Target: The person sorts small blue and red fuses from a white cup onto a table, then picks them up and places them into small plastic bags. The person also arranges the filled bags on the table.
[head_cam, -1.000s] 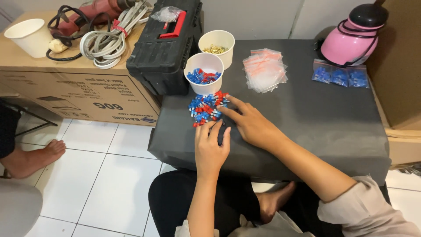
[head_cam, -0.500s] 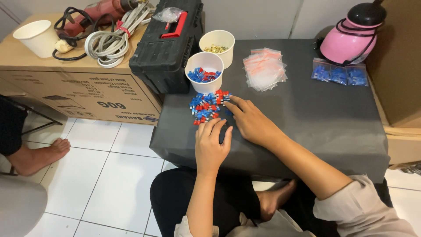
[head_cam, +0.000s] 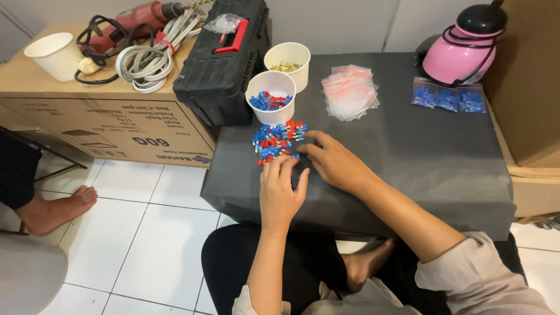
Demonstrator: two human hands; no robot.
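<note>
While both hands rest on grey table [head_cam: 408, 151], work sits at its near-left part. Toolbox [head_cam: 224, 64] at left edge. Two cups: one [head_cam: 270, 96] with red and blue bits, one [head_cam: 287, 58] with brass bits. Bags [head_cam: 349, 90] mid-table. Pile [head_cam: 277, 142] of small connectors just below nearer cup. Right hand [head_cam: 335, 163] flat, fingers spread, touching pile edge, gripping nothing. Left hand [head_cam: 281, 189] likewise, fingertips at pile. Connectors likely light, hard, prone to scatter; pinch singly by plastic sleeve.
</note>
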